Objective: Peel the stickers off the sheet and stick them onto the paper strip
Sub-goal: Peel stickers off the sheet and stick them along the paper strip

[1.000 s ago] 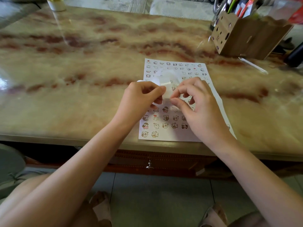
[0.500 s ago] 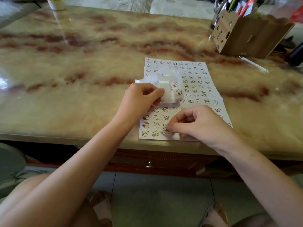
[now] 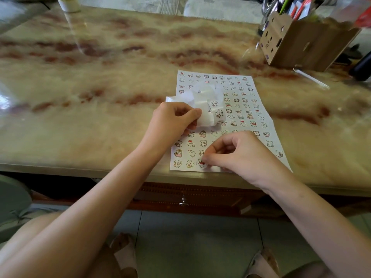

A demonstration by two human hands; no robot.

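— What do you have at the left side?

— My left hand (image 3: 173, 122) pinches the paper strip (image 3: 204, 105) between thumb and forefinger. The strip is thin, glossy and white, and it curls in loose loops above the sheet. Some small stickers already sit on its right-hand loop.

— And the surface under it?

— The table (image 3: 100, 81) is polished stone, beige with red-brown veins, and it shines. The sticker sheet (image 3: 236, 109) lies flat on it, a white rectangle with rows of little cartoon animals. Its long axis runs away from me, a little tilted to the right; the near short edge is just at the table edge.

— Your other hand?

— My right hand (image 3: 239, 154) rests on the near part of the sheet. The fingers are curled, and thumb and forefinger press together on one sticker (image 3: 201, 163) in the lowest row. I cannot tell if its edge is lifted.

— Further right?

— A brown cardboard organizer (image 3: 301, 45) with cut-out shapes stands at the far right corner, holding pens.
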